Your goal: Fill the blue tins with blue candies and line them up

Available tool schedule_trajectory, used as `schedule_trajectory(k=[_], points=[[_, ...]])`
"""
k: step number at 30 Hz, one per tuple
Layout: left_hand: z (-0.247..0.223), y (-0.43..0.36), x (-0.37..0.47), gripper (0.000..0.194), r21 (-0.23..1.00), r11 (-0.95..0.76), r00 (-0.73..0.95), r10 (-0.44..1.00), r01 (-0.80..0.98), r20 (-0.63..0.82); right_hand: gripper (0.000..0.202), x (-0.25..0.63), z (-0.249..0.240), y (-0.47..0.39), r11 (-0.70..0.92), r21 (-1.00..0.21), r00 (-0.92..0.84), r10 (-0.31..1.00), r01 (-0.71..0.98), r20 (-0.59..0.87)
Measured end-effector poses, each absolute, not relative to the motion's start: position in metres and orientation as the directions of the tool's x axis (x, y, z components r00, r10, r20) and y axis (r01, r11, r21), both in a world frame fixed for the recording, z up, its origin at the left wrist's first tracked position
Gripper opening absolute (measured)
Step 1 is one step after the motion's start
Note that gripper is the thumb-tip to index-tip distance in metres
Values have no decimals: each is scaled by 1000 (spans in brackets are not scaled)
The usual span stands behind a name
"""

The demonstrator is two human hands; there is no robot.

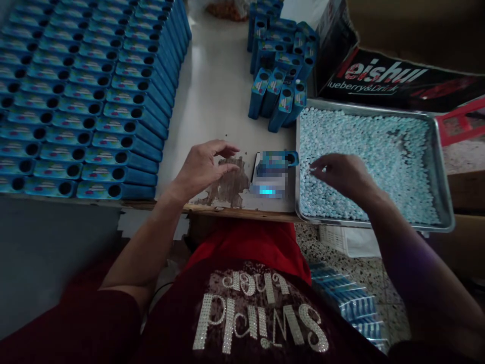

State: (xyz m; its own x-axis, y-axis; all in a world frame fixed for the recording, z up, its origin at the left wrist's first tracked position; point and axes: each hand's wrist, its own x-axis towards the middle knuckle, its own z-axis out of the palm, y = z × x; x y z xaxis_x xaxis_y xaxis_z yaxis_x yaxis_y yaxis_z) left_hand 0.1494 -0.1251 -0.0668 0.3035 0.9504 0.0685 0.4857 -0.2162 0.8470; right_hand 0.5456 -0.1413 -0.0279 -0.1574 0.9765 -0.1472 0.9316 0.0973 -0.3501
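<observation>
My left hand [206, 164] is above the worn white tabletop, thumb and fingers apart, with nothing between them. To its right lies a flat, pixelated device [268, 191] with a lit cyan patch. A blue container [291, 158] with a round dark hole at one end rests across its upper part. Over the left side of a metal tray [450, 212] is my right hand [344, 174], its thumb and fingertips pinched together. Whatever is in the pinch is too small to make out. Small pale blue and white pieces [379, 146] cover the tray's bottom.
Rows of blue containers [113, 126] fill the table's left side. A looser group of blue containers [280, 96] stands at the back. Behind the tray is an open cardboard box [401, 81]. Wrapped blue packs [348, 298] lie on the floor below, near a white basket [333, 238].
</observation>
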Motion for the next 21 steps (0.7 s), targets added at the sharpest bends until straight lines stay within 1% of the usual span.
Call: schedule_trajectory(k=[1,3,4,6,8,10,12,13,15,17,19,21], points=[[-68,-124,150,35,845,-217,306,950,490,66,23,550,-38,-150,133,-287,-190,965,949,-182],[-69,-124,152,35,843,-212,311,949,494,56,35,555,-59,-166,199,-210,-244,945,957,-219],[-69,-124,154,36,843,-210,313,948,496,52,37,556,-67,-172,214,-182,-250,945,960,-211],[-67,-124,158,37,840,-210,322,946,501,45,34,560,-77,-176,191,-162,-219,960,968,-173],[-63,-125,161,36,832,-219,332,942,509,45,28,567,-77,-171,109,-219,-142,980,970,-142],[-59,-125,161,35,818,-232,334,941,527,51,25,574,-69,-161,-14,-325,-34,989,945,-141],[-57,-126,158,34,800,-237,322,945,552,58,24,578,-59,-152,-115,-424,32,980,898,-196],[-57,-126,156,33,792,-236,313,948,562,61,22,578,-55,-149,-145,-460,32,969,876,-244],[-59,-126,153,32,787,-229,296,953,573,61,16,578,-52,-145,-169,-491,1,946,855,-324],[-62,-127,152,31,792,-219,291,955,570,55,15,577,-54,-145,-175,-491,-1,941,853,-337],[-64,-127,152,32,797,-218,301,952,563,48,21,578,-58,-146,-186,-499,33,954,846,-298],[-64,-127,153,32,801,-224,320,947,556,43,31,580,-58,-148,-214,-521,62,954,826,-293]])
